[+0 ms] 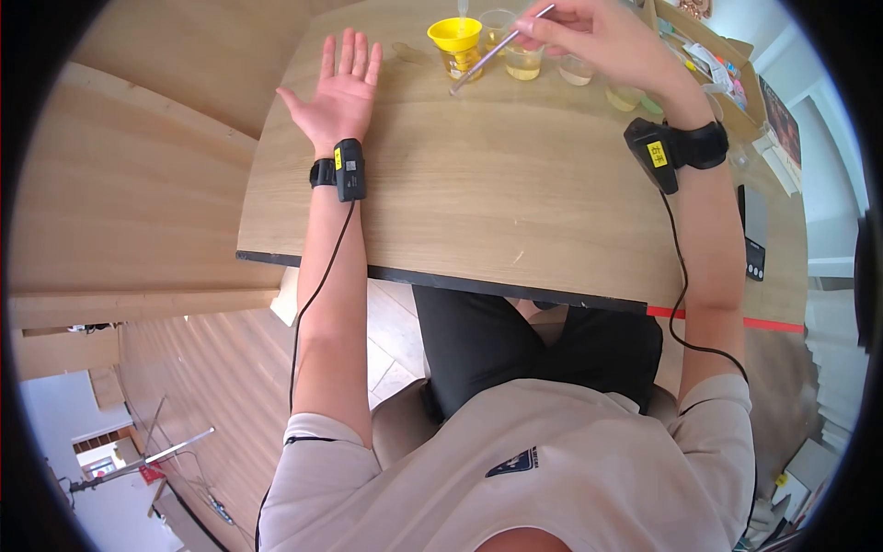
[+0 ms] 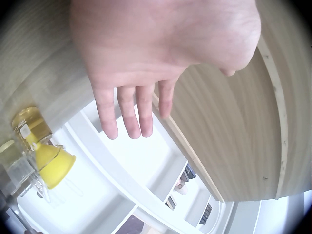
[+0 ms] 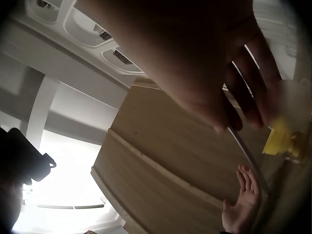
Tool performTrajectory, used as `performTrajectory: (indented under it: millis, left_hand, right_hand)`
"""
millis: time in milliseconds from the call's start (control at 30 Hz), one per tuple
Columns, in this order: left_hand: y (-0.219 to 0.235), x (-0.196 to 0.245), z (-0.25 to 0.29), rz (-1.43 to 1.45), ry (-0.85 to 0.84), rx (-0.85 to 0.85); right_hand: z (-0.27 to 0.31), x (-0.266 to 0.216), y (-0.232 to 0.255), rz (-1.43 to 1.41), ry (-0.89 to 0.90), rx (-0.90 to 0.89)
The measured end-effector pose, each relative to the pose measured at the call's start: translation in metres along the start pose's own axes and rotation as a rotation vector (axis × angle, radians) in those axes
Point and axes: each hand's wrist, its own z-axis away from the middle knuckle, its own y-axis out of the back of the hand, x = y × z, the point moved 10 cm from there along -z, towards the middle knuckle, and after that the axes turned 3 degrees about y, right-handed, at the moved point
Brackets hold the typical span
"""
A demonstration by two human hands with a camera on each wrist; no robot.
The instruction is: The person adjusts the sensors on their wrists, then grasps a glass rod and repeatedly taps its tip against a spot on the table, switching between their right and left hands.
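Observation:
My right hand pinches a thin metallic rod near its upper end; the rod slants down to the left, its lower tip beside the glass vessel under the yellow funnel. In the right wrist view the rod points away from the fingers of the right hand. My left hand lies palm up at the left of the table, fingers straight and holding nothing. The left wrist view shows that hand and the yellow funnel over amber liquid.
Plastic cups with pale liquid, one cup among them, stand right of the funnel. A cardboard box of small items is at the back right, a black scale at the right edge. A wooden panel rises at the left.

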Motion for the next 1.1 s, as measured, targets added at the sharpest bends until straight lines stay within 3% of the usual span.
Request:
performTrajectory:
  millis: [67, 133, 167, 233, 267, 300, 367, 500, 800, 900, 1000, 1067, 1100]
  left_hand:
    - [-0.001, 0.002, 0.001, -0.004, 0.005, -0.018]
    - [-0.002, -0.001, -0.003, 0.014, 0.022, -0.049]
    - [0.001, 0.002, -0.002, -0.045, -0.007, 0.008]
    - [0.006, 0.004, -0.003, -0.078, -0.034, 0.051]
    - [0.003, 0.003, -0.003, -0.058, -0.009, 0.019]
    - [0.001, 0.001, -0.001, -0.044, 0.014, -0.011]
    - [0.004, 0.002, -0.002, -0.053, 0.006, -0.001]
    - [0.005, 0.002, -0.002, -0.030, 0.038, -0.031]
    - [0.008, 0.003, -0.003, -0.039, 0.042, -0.021]
    - [0.007, 0.002, -0.002, -0.029, 0.049, -0.027]
    - [0.006, 0.001, -0.002, -0.025, 0.055, -0.037]
    - [0.004, 0.000, -0.002, -0.025, 0.055, -0.045]
    - [0.004, 0.000, -0.002, -0.027, 0.054, -0.040]
  right_hand:
    - [-0.004, 0.008, 0.002, -0.139, -0.070, 0.027]
    - [-0.007, 0.011, 0.003, -0.603, -0.105, 0.076]
    - [-0.007, 0.013, 0.005, -0.571, -0.107, 0.084]
    - [-0.010, 0.012, 0.004, -1.223, -0.058, 0.097]
    - [-0.011, 0.014, 0.003, -1.384, -0.058, 0.108]
    - [-0.011, 0.019, 0.006, -1.371, -0.057, 0.108]
    - [-0.012, 0.017, -0.001, -1.603, -0.086, -0.012]
    - [-0.010, 0.021, -0.003, -1.626, -0.150, 0.082]
    - [-0.014, 0.009, -0.010, -1.717, -0.094, -0.020]
    - [-0.010, 0.011, -0.007, -1.693, -0.159, 0.121]
    - [-0.010, 0.007, -0.007, -1.727, -0.120, 0.076]
    - [-0.010, -0.011, -0.001, -1.740, 0.046, -0.008]
    - [-0.009, -0.013, -0.001, -1.736, 0.046, -0.009]
